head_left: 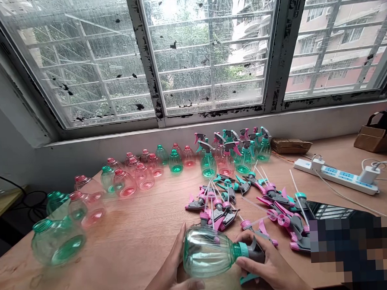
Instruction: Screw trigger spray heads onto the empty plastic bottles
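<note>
A clear green spray bottle (207,251) lies tilted on its side between my hands, near the table's front edge. My left hand (174,271) is curved around the bottle's base, with thumb and fingers apart on either side of it. At the other end, my right hand (267,260) grips the grey and teal spray head (251,251), which sits on the bottle's neck. Just beyond lie several loose pink and grey trigger heads (218,208) with white tubes, and teal ones (231,186) behind them.
Open green bottles (59,240) and pink bottles (124,183) stand at the left and back. Several assembled spray bottles (208,161) are by the window wall. A power strip (336,174), a brown package (291,145), a cardboard box (376,131) and a dark glossy screen (340,213) occupy the right.
</note>
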`<move>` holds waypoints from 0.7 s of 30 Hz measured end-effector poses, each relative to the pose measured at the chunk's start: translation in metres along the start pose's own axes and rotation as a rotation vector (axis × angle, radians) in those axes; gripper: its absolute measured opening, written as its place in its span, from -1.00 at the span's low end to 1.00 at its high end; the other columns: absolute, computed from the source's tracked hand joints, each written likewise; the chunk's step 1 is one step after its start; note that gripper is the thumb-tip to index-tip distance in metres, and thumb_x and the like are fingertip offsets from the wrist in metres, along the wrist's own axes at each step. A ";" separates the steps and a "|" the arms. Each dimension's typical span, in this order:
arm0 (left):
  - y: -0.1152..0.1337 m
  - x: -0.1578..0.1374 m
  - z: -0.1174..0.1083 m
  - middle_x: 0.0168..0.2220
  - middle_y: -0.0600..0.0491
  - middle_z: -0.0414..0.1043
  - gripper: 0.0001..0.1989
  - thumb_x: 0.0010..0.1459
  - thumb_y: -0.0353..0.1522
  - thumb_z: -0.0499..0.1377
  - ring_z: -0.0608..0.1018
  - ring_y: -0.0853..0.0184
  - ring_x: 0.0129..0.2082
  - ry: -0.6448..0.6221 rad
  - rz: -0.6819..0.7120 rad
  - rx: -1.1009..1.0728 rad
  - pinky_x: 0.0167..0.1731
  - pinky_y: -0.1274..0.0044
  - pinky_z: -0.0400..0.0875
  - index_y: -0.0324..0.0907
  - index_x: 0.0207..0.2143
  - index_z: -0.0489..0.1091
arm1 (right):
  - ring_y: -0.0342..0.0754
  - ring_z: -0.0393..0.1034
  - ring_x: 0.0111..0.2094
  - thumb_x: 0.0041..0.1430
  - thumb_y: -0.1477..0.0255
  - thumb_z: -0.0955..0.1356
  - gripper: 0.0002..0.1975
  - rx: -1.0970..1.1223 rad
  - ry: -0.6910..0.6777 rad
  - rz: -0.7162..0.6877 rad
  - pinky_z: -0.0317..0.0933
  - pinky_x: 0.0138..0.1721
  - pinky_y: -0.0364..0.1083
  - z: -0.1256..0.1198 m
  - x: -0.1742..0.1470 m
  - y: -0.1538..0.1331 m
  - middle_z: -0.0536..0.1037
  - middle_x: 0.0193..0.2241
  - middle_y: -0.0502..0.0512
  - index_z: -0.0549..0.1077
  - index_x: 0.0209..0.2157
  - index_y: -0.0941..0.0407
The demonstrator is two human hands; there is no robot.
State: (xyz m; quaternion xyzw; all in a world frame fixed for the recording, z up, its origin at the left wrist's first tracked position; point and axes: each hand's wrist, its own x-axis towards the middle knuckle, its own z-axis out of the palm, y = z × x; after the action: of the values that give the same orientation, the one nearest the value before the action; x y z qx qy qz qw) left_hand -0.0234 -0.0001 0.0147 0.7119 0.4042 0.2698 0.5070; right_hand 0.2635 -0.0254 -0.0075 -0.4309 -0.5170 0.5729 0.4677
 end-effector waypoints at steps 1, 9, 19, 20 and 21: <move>0.001 0.000 0.000 0.49 0.11 -0.27 -0.02 0.17 -0.25 0.32 -0.15 0.11 0.46 0.000 0.002 0.020 0.41 0.24 -0.30 0.09 0.42 -0.28 | -0.13 0.42 -0.48 0.06 0.17 0.52 -0.61 0.002 -0.001 0.004 0.27 -0.53 -0.22 0.000 0.000 0.000 0.48 -0.46 -0.10 0.41 -0.20 0.09; -0.004 0.001 0.001 0.49 0.24 -0.34 -0.17 0.33 -0.23 0.14 -0.15 0.19 0.46 0.010 0.052 0.101 0.41 0.27 -0.29 0.26 0.39 -0.40 | -0.08 0.45 -0.49 0.08 0.10 0.48 -0.58 -0.059 0.015 0.018 0.26 -0.62 -0.24 0.000 -0.001 0.000 0.49 -0.52 -0.09 0.40 -0.19 0.10; 0.006 0.001 -0.001 0.49 0.03 -0.31 -0.01 0.20 -0.14 0.27 -0.17 0.12 0.46 -0.019 -0.041 0.069 0.41 0.27 -0.30 -0.03 0.43 -0.32 | -0.12 0.41 -0.48 0.05 0.15 0.52 -0.61 0.014 0.002 0.020 0.28 -0.52 -0.21 0.002 -0.002 -0.006 0.48 -0.50 -0.11 0.42 -0.22 0.09; 0.005 0.001 -0.001 0.49 0.06 -0.31 -0.04 0.20 -0.16 0.27 -0.16 0.13 0.46 -0.011 -0.035 0.082 0.41 0.28 -0.30 -0.01 0.43 -0.29 | -0.12 0.42 -0.48 0.05 0.15 0.52 -0.61 0.009 0.007 0.015 0.29 -0.52 -0.21 0.002 -0.002 -0.006 0.48 -0.50 -0.11 0.42 -0.22 0.09; 0.004 0.002 -0.001 0.49 0.09 -0.32 -0.06 0.21 -0.17 0.27 -0.15 0.14 0.46 -0.007 -0.021 0.089 0.41 0.29 -0.29 0.03 0.42 -0.29 | -0.11 0.43 -0.48 0.06 0.14 0.51 -0.61 0.000 0.009 0.007 0.30 -0.52 -0.21 0.002 -0.001 -0.005 0.49 -0.49 -0.10 0.43 -0.23 0.09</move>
State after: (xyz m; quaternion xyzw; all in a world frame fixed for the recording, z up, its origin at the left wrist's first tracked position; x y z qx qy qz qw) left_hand -0.0219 0.0010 0.0191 0.7304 0.4215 0.2436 0.4790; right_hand 0.2627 -0.0268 -0.0025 -0.4354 -0.5135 0.5725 0.4680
